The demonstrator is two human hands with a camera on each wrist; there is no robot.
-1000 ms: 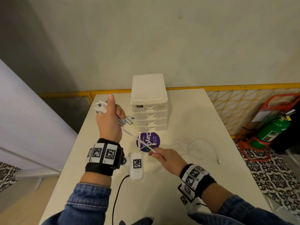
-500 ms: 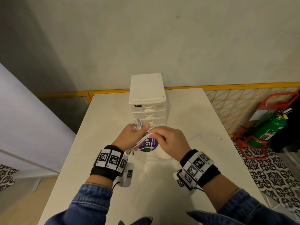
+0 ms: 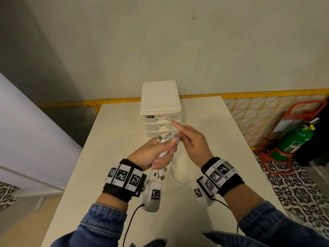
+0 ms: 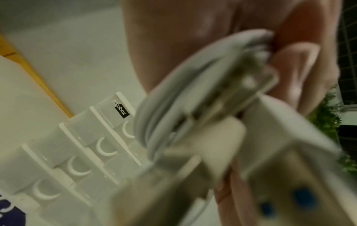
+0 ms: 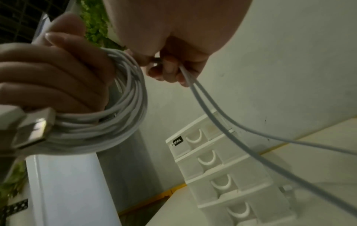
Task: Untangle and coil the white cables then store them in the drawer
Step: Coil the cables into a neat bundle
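Above the near middle of the pale worktop (image 3: 114, 132), both hands meet just in front of the white drawer unit (image 3: 161, 111). The left hand (image 3: 151, 154) is clenched around a coiled bundle of white cables (image 3: 164, 148), with plugs sticking out above and below its fingers. The right hand (image 3: 191, 139) pinches a doubled strand (image 5: 204, 105) between thumb and curled fingers, its forefinger stretched towards the drawers; the strand trails down to a loose loop (image 3: 181, 170) lying on the worktop.

The drawer unit stands upright at the far side, all four drawers closed, a small black label on the top one. Beyond the worktop's right edge a green fire extinguisher (image 3: 293, 139) sits in a red stand (image 3: 306, 111) on patterned floor tiles, and a yellow lattice rail (image 3: 249, 111) runs along the wall behind.

The hands and bundle cover the lowest drawer front in the head view. The left wrist view is blurred, filled by plugs and coil, so the fingers there are hard to make out. How many separate cables make up the bundle cannot be told.
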